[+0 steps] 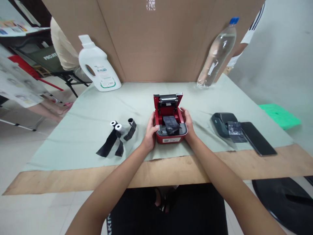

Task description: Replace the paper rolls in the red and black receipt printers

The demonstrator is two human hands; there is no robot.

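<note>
A small red receipt printer (161, 131) stands on the cloth in front of me with its lid (168, 101) raised. A strip of black paper (171, 125) comes out of its paper bay and lies over the dark front edge. My left hand (149, 134) is closed against the printer's left side, with the thumb near the front corner. On the opposite side, my right hand (188, 123) is wrapped round the casing, its fingers partly hidden behind it. To the left lie small paper rolls (118, 127) with black tails and another dark roll (131, 125).
A white detergent bottle (99, 67) and a clear water bottle (217, 57) stand at the back by a cardboard panel (156, 42). On the right are a dark device (221, 124) with a black strip and a phone (259, 138). Other people are beyond the table.
</note>
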